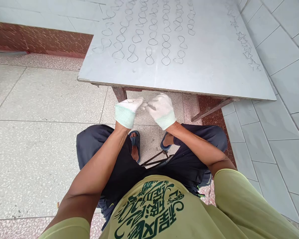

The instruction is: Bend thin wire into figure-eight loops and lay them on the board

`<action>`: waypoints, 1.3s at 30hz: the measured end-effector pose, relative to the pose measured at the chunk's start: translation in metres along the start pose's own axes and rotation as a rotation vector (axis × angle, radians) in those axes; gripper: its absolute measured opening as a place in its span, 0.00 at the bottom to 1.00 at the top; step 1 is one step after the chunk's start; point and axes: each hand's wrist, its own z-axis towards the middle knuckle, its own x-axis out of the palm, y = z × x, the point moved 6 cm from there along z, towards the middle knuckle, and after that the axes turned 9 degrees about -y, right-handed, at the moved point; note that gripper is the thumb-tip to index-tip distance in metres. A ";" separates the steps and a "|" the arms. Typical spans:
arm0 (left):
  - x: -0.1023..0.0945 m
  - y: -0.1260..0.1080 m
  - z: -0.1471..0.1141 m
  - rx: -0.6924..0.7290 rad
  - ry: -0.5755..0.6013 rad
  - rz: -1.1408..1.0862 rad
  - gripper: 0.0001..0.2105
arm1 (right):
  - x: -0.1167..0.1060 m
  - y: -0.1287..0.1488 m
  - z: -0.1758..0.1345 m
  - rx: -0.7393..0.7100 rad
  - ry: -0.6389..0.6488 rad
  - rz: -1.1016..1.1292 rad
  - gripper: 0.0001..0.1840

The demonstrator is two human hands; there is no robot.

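Both my hands wear white knit gloves with pale green cuffs, and they meet just below the near edge of the table. My left hand is closed, its fingertips pinched together. Close against it, my right hand is also closed in a pinch. A thin metal wire shows faintly between the fingertips; its full shape is hidden by the gloves. Beyond my hands, wire figure-eights lie in several rows on the white tabletop. Star-shaped wires form a line along its right side.
A wooden table leg slants below the tabletop at right, and another leg stands at left. White tiled wall borders the right. My knees and sandalled feet are beneath my arms, over a speckled floor.
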 end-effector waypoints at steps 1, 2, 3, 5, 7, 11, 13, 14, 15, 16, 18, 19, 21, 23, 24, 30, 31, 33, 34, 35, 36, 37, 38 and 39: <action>0.001 0.002 0.002 -0.023 0.009 -0.031 0.13 | 0.000 0.000 0.000 0.002 -0.003 0.003 0.25; 0.002 0.005 0.003 -0.046 0.022 -0.056 0.13 | 0.001 -0.001 -0.001 0.005 -0.007 0.008 0.25; 0.003 0.006 0.005 -0.068 0.041 -0.070 0.13 | 0.001 -0.001 -0.001 0.006 -0.010 0.017 0.24; 0.005 0.006 0.006 -0.086 0.076 -0.064 0.14 | 0.003 -0.001 -0.003 0.000 -0.012 0.035 0.23; 0.006 0.003 0.005 -0.075 0.091 -0.032 0.15 | 0.005 -0.001 -0.007 -0.014 -0.015 0.041 0.23; 0.006 -0.003 0.001 -0.068 0.128 0.070 0.15 | 0.008 -0.002 -0.013 -0.036 -0.022 0.011 0.23; 0.006 -0.003 0.001 -0.064 0.166 0.096 0.17 | 0.009 -0.001 -0.014 -0.068 0.001 -0.002 0.25; 0.006 -0.003 0.001 -0.063 0.183 0.103 0.18 | 0.009 0.000 -0.014 -0.089 0.024 -0.007 0.26; 0.006 -0.002 0.002 -0.064 0.194 0.108 0.18 | 0.010 0.001 -0.013 -0.111 0.051 -0.014 0.27; 0.005 -0.001 0.004 -0.069 0.199 0.114 0.19 | 0.010 0.002 -0.013 -0.131 0.078 -0.023 0.27; 0.002 0.004 0.008 -0.092 0.209 0.130 0.19 | 0.011 0.004 -0.011 -0.178 0.142 -0.049 0.27; 0.001 0.006 0.009 -0.106 0.220 0.136 0.18 | 0.011 0.005 -0.010 -0.207 0.176 -0.065 0.27; -0.002 0.011 0.011 -0.138 0.253 0.147 0.17 | 0.012 0.008 -0.010 -0.265 0.245 -0.103 0.25; -0.004 0.015 0.011 -0.163 0.283 0.157 0.16 | 0.013 0.010 -0.012 -0.310 0.312 -0.136 0.22; -0.005 0.016 0.011 -0.171 0.292 0.163 0.16 | 0.014 0.012 -0.013 -0.326 0.335 -0.145 0.20; -0.004 0.020 0.008 -0.185 0.342 0.142 0.18 | 0.014 0.014 -0.014 -0.359 0.354 -0.085 0.14; -0.004 0.019 0.009 -0.182 0.334 0.136 0.18 | 0.015 0.012 -0.014 -0.348 0.359 -0.077 0.15; -0.005 0.017 0.012 -0.164 0.292 0.132 0.17 | 0.013 0.006 -0.013 -0.292 0.323 -0.058 0.20; -0.006 0.016 0.013 -0.156 0.265 0.130 0.17 | 0.012 0.002 -0.012 -0.249 0.280 -0.046 0.22; -0.007 0.014 0.014 -0.151 0.240 0.129 0.17 | 0.010 -0.002 -0.013 -0.203 0.227 -0.034 0.23; -0.007 0.013 0.014 -0.148 0.219 0.126 0.17 | 0.008 -0.005 -0.015 -0.160 0.176 -0.024 0.24; -0.007 0.011 0.014 -0.145 0.200 0.121 0.17 | 0.008 -0.008 -0.017 -0.130 0.142 -0.023 0.24; -0.008 0.010 0.014 -0.143 0.182 0.115 0.16 | 0.009 -0.010 -0.020 -0.108 0.117 -0.028 0.23; -0.008 0.009 0.014 -0.138 0.161 0.108 0.16 | 0.010 -0.011 -0.023 -0.089 0.098 -0.039 0.23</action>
